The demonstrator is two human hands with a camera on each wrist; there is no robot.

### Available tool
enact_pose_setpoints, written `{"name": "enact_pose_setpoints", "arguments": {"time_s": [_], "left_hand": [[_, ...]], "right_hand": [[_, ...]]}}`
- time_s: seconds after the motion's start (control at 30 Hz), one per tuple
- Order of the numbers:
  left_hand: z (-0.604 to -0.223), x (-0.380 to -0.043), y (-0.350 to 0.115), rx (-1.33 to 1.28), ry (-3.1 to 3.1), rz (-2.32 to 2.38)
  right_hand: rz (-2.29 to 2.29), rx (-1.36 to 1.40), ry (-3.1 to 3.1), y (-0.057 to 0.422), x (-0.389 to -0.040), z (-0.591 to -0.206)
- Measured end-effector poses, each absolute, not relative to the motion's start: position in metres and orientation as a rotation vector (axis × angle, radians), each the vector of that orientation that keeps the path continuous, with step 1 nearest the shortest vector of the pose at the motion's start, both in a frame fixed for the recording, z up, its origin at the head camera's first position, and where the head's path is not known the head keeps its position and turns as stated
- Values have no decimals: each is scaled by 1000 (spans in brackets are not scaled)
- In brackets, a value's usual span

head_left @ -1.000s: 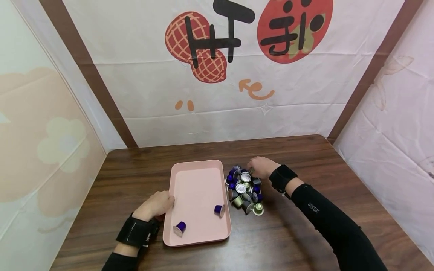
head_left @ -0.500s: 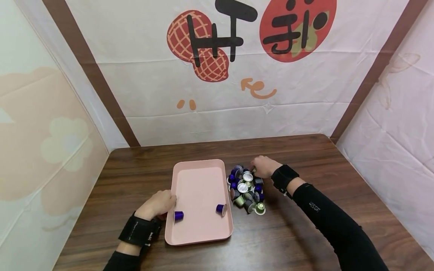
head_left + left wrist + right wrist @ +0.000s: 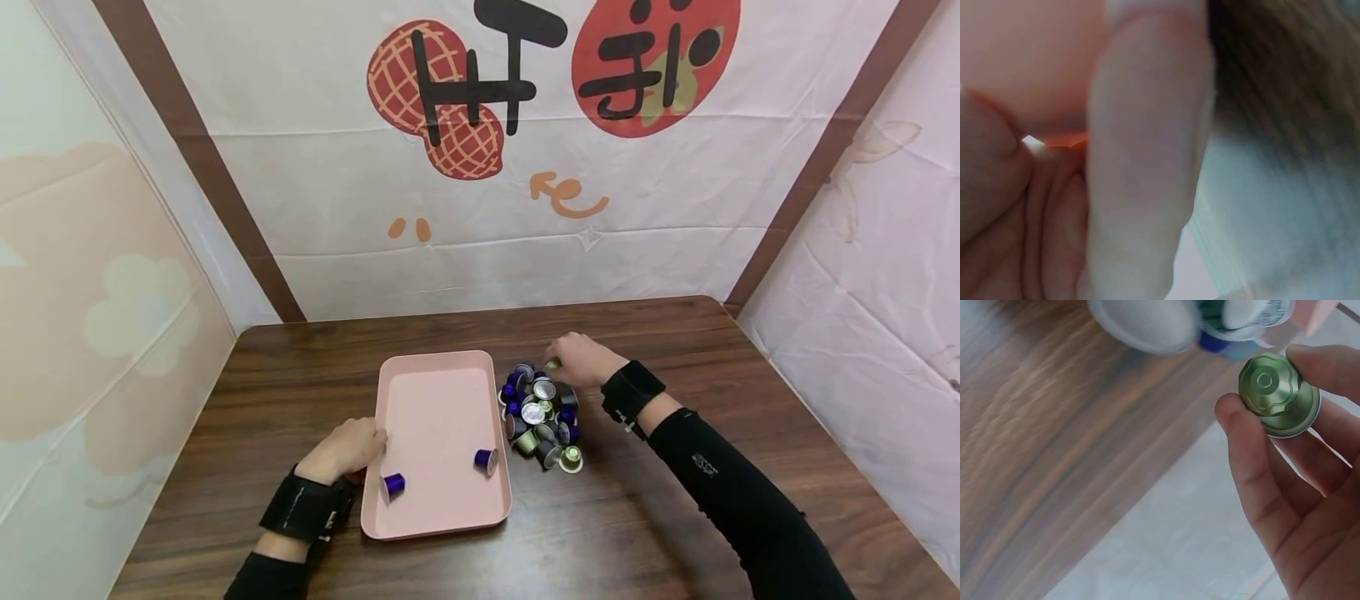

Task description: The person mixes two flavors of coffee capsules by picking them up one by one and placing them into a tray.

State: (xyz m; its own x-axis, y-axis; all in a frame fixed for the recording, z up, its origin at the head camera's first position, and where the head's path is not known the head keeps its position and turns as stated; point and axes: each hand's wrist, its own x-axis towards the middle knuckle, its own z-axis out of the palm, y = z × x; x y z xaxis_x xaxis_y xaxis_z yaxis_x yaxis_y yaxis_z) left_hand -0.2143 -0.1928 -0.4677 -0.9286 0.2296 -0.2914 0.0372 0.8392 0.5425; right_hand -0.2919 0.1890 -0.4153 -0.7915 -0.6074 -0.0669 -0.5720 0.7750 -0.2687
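Note:
My left hand (image 3: pixel 347 451) grips the left rim of a pink tray (image 3: pixel 442 417). In the left wrist view a finger (image 3: pixel 1147 150) fills the middle, close to the tray's pink wall (image 3: pixel 1029 56). Two purple coffee capsules lie on their sides in the tray: one capsule (image 3: pixel 392 486) near the left rim, another capsule (image 3: pixel 485 461) toward the right. My right hand (image 3: pixel 583 360) pinches a green coffee capsule (image 3: pixel 1269 387) between thumb and fingers, at the far edge of a capsule pile (image 3: pixel 533 413). Purple, green and dark grey capsules make up that pile.
The pile sits on the brown wooden table (image 3: pixel 645 500), close along the tray's right side. A printed white cloth (image 3: pixel 487 283) hangs behind the table's back edge, with more cloth at both sides.
My right hand has drawn slightly up and back from the pile with the green capsule. The left purple capsule has rolled about in the tray. My left hand stays at the rim.

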Motion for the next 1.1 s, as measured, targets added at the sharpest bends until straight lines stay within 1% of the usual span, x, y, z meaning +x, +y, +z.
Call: {"name": "enact_pose_setpoints", "arguments": {"time_s": [0.23,0.47,0.83,1.1], "left_hand": [[-468,-214,-188,212,2672,744],[-460,-213,-191,303,2787,485],[-453,-212,-190,269,2825,416],[-455,-212,-191,255,2826,396]], "right_hand": [[-374,-1018,2822,178,-287,-412],[-382,-1154,2829,164,-277,-409],[-366,-1372,2783,132,-266,-401],[-278,-1452,2757,108,-258,-401]]}}
